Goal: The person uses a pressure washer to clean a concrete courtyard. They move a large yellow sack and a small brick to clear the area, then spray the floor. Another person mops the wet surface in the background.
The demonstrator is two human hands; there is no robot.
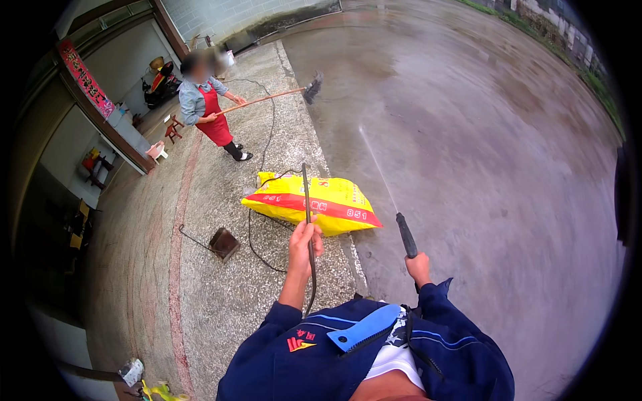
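Note:
My right hand [418, 269] is closed round the grip end of a black spray gun [405, 234], held out to the front right. A thin white water jet [378, 164] runs from its tip toward the wet concrete. In my left hand [305, 250] is a black hose [307, 194], fingers wrapped about it. The hose rises past the hand and hangs down below it toward my jacket. Just beyond that hand lies a full yellow sack [344, 192] with a red band, on the pebbled paving at its edge. The hand appears in front of the sack; contact cannot be told.
A person in a red apron [212, 120] stands at the far left, holding a long-handled broom [267, 98] out over the paving edge. A dustpan [224, 244] with a thin handle sits left of me. A dark cord [270, 130] trails over the paving. Small stools [173, 128] stand by the doorways.

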